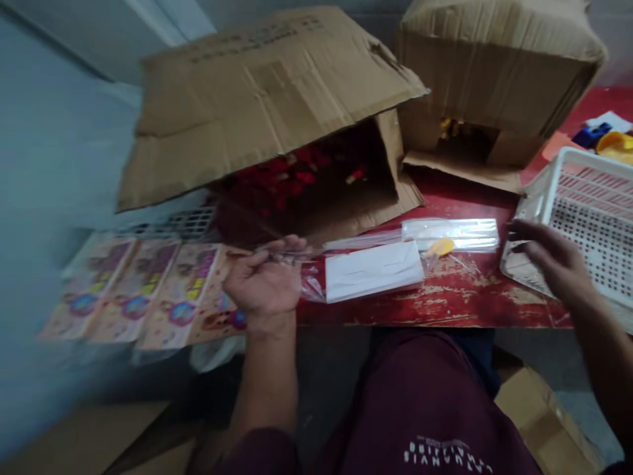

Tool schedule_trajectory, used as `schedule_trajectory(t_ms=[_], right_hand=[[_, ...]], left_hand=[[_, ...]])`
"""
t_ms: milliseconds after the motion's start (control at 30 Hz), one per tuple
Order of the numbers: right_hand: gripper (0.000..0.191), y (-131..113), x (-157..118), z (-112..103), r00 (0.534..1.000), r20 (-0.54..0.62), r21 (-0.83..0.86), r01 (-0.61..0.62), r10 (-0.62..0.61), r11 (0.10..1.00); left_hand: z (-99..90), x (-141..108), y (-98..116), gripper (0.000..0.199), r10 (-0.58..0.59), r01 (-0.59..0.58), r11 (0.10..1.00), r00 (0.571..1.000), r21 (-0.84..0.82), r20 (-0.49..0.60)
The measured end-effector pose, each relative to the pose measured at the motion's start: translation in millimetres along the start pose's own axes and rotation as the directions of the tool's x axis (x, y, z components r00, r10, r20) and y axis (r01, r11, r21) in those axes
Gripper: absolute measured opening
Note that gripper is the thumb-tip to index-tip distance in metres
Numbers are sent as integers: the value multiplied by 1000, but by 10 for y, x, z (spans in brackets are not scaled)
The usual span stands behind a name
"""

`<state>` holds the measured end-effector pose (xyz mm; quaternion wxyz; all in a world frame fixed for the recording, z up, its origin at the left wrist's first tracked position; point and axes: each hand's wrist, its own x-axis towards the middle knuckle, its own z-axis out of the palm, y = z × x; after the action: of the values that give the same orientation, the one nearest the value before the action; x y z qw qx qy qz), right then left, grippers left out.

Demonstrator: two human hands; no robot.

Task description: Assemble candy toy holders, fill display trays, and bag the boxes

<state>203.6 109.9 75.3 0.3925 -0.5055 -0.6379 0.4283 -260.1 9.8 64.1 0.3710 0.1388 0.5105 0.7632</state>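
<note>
My left hand (270, 280) is turned palm up at the table's front edge. Its curled fingers grip the thin film of a clear plastic bag (312, 284). Just right of it a flat white card or box (373, 272) lies on the red table, seemingly in that bag. A yellow round piece (440, 247) is at its right end, beside a flat pile of clear plastic sleeves (457, 234). My right hand (554, 260), slightly blurred, hovers at the near left side of a white plastic basket (548, 191); its fingers are apart and nothing shows in them.
An open carton (277, 86) on its side holds red pieces (291, 175). Behind right stands another carton (494, 79) with yellow pieces in its opening. Several printed packs (171, 297) overlap at left. Blue and yellow items (613, 142) lie beyond the basket. A box (544, 419) sits below.
</note>
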Motion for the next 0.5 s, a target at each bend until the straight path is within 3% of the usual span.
schedule_trajectory(t_ms=[33, 100, 200, 267, 333, 500], right_hand=[[56, -35, 25, 312, 986, 167, 70, -34, 22, 997], [72, -74, 129, 842, 947, 321, 180, -58, -3, 982], [55, -72, 333, 1290, 945, 305, 209, 53, -117, 976], [40, -58, 425, 1374, 950, 229, 154, 178, -210, 972], [35, -38, 466, 1359, 952, 184, 102, 228, -243, 968], [38, -2, 453, 1260, 975, 183, 60, 121, -130, 991]], left_hand=[[13, -4, 27, 20, -12, 12, 1000, 999, -25, -30], [23, -9, 76, 18, -36, 33, 998, 998, -58, -44], [-12, -24, 119, 17, -27, 27, 997, 1000, -67, 8], [-72, -53, 122, 17, 11, -8, 996, 999, -86, 45], [-154, -109, 108, 17, 69, -60, 993, 994, -106, 87], [-377, -292, 22, 37, 233, -234, 972, 955, -18, 183]])
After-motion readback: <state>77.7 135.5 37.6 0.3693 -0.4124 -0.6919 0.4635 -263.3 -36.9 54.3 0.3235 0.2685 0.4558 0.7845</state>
